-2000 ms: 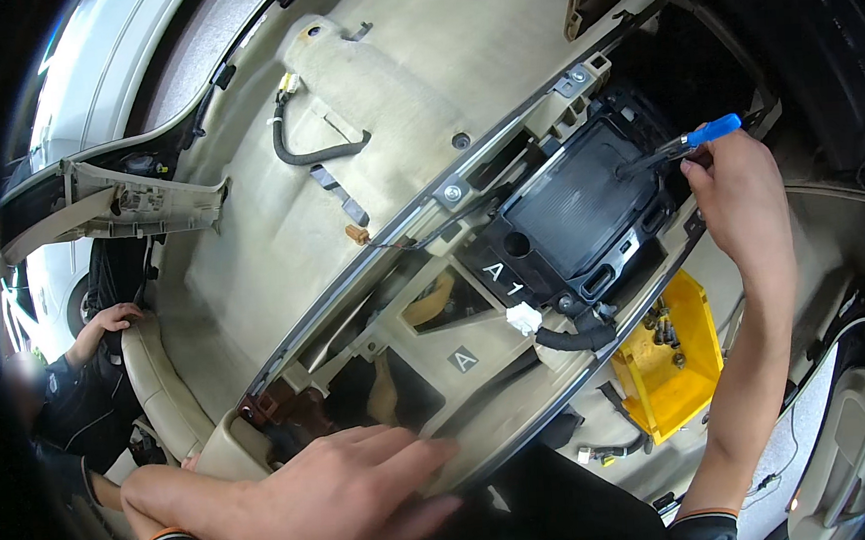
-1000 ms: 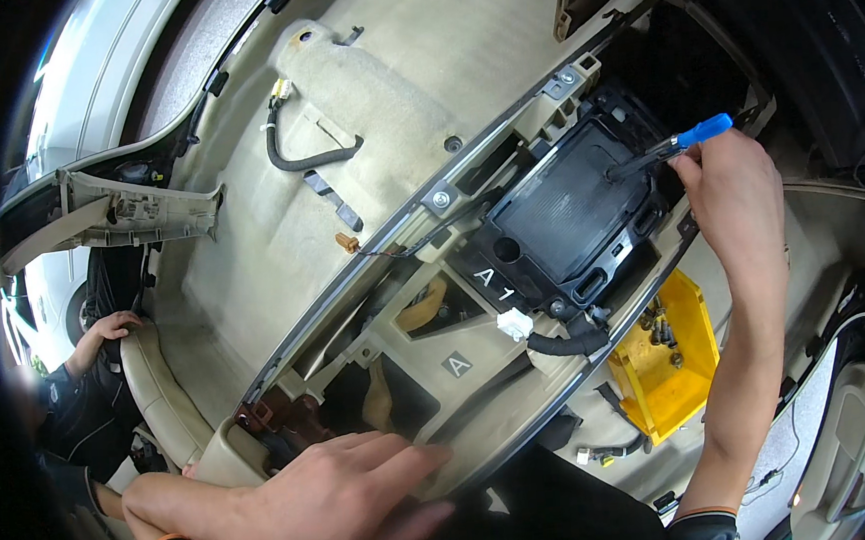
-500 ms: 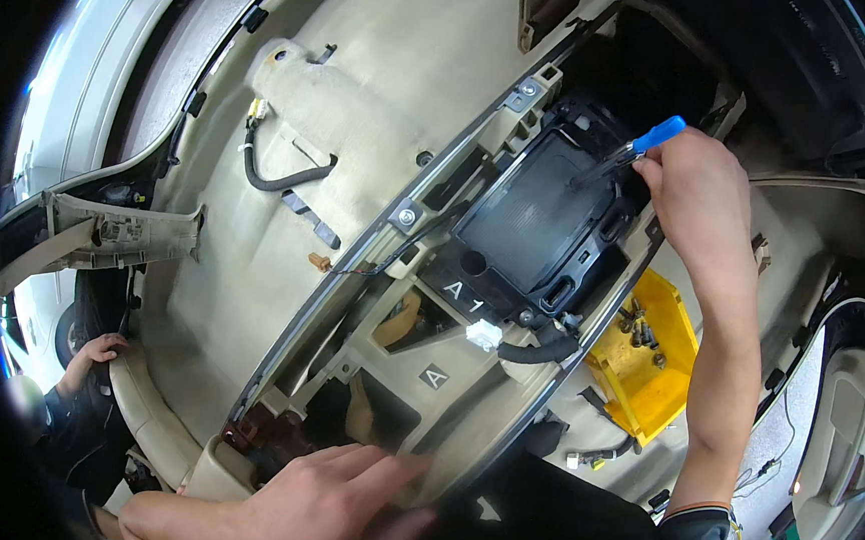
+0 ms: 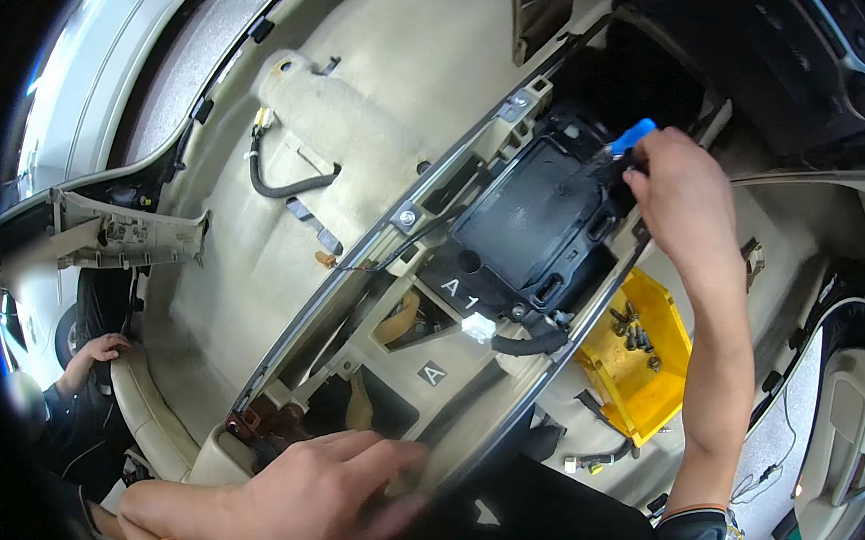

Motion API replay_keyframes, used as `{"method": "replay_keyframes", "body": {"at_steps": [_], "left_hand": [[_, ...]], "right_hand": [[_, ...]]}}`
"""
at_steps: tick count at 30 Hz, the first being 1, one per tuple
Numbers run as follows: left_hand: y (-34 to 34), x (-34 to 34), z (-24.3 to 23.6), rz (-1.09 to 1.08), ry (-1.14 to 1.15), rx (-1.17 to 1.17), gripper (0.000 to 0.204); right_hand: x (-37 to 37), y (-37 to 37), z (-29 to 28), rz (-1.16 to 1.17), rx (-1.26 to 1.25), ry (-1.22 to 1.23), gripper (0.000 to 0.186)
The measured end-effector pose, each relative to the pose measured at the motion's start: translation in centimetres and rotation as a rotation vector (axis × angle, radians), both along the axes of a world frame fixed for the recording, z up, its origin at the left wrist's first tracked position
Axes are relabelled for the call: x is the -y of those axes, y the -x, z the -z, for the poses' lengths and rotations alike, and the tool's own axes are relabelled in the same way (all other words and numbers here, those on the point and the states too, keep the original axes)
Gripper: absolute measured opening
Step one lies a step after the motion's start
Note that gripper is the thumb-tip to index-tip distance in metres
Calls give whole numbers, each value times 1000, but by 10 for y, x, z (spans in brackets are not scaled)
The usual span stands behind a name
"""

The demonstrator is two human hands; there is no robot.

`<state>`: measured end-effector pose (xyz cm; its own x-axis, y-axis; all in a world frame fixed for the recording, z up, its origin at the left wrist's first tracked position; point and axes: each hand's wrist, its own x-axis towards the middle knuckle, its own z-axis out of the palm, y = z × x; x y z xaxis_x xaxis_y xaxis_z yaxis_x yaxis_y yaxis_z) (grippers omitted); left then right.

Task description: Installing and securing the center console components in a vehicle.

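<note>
My right hand (image 4: 682, 177) is closed round the blue handle of a brush (image 4: 634, 137). The brush reaches over the far right end of a black plastic tray (image 4: 520, 226) set in the car's centre console frame. Its bristles are hard to make out against the black. Near the lower edge, my left hand (image 4: 333, 493) hovers over the near end of the console frame (image 4: 481, 392). Its fingers are apart, slightly smeared, with nothing seen in them. A white connector (image 4: 478, 328) on a black-wrapped cable lies at the tray's near end.
Right of the console sits a yellow bin (image 4: 651, 385) with several bolts in it. Beige carpet (image 4: 369, 84) spreads to the left, with a wiring harness (image 4: 271, 186) on it. Another person's hand (image 4: 107, 346) rests on a seat at far left. An open door (image 4: 851, 441) stands lower right.
My right hand and the brush have shifted slightly left. My left hand stays in nearly the same place, and the view has shifted a little.
</note>
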<state>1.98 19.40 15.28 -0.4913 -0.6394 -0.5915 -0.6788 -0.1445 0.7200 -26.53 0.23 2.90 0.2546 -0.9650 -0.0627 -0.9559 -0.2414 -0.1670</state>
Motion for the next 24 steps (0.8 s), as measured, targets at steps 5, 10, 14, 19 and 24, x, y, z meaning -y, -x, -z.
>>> {"method": "replay_keyframes", "body": {"at_steps": [5,10,14,19,24], "left_hand": [[3,-8,5,-9,104,31,38],[8,-11,1,-52,91,103,34],[11,-15,3,-81,149,94,30],[3,-36,-2,-120,619,103,31],[-66,-82,-59,-543,974,161,31]], "right_hand": [[2,-9,14,-75,-27,113,13],[1,-7,9,-26,-88,-12,14],[1,-13,14,-7,-124,-27,17],[13,-21,7,-174,-163,-123,15],[38,24,27,-205,-181,-55,24]]}}
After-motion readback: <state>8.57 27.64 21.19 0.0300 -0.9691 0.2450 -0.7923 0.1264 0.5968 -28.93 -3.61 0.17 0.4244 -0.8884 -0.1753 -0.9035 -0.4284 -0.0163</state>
